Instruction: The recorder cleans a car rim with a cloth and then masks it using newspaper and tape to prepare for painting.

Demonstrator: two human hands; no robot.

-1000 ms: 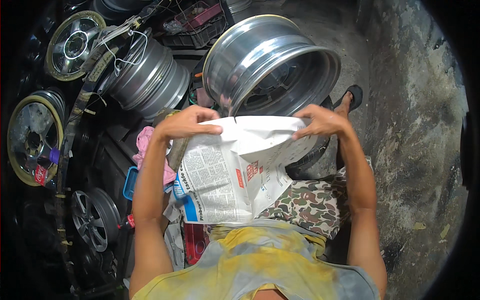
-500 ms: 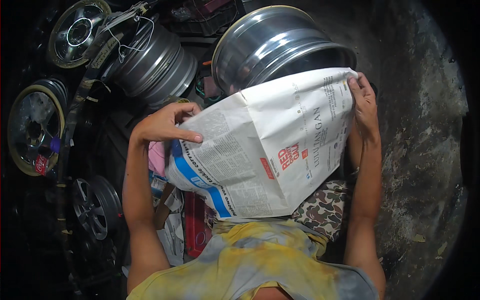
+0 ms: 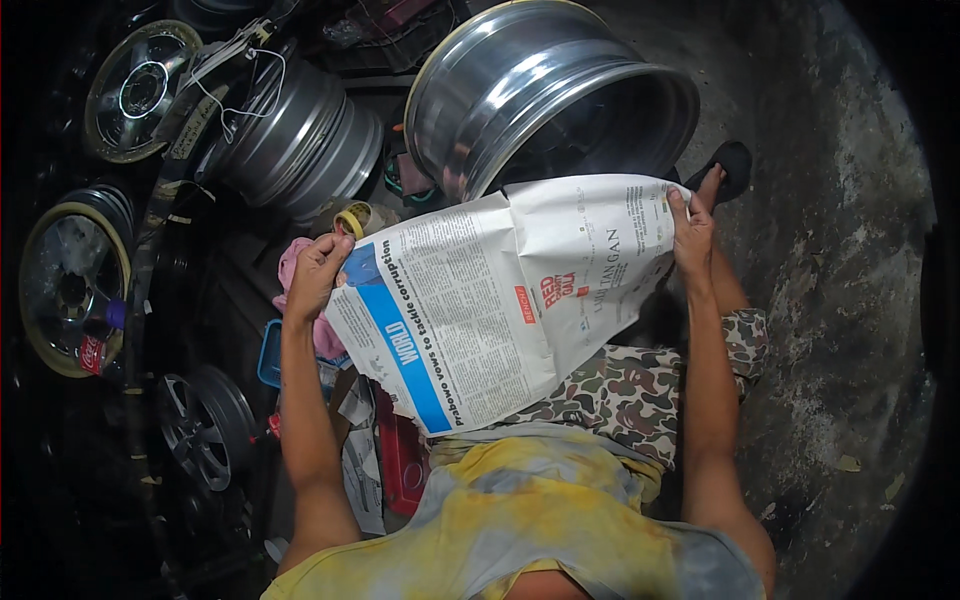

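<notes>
A printed newspaper sheet [image 3: 480, 300] with a blue band and a torn lower left edge stretches between my hands, over my lap. My left hand [image 3: 318, 272] pinches its left edge, thumb on top. At the upper right corner, my right hand [image 3: 690, 235] grips the paper between thumb and fingers. Just beyond the sheet a large polished metal wheel rim [image 3: 540, 90] lies tilted, its hollow side turned toward me. The newspaper hides part of my camouflage-patterned shorts [image 3: 625, 405].
More wheel rims [image 3: 300, 140] stand at the left beside a dark rack. By my left hand are a yellow tape roll [image 3: 352, 220], a pink cloth [image 3: 292, 270] and a blue container [image 3: 270, 355]. A red tray [image 3: 402, 455] lies near my left side. Stained concrete floor [image 3: 810, 400] spans the right.
The newspaper has come lower and flatter, with more of its left part spread out. My left hand has shifted to its left edge; my right hand has moved slightly down and left.
</notes>
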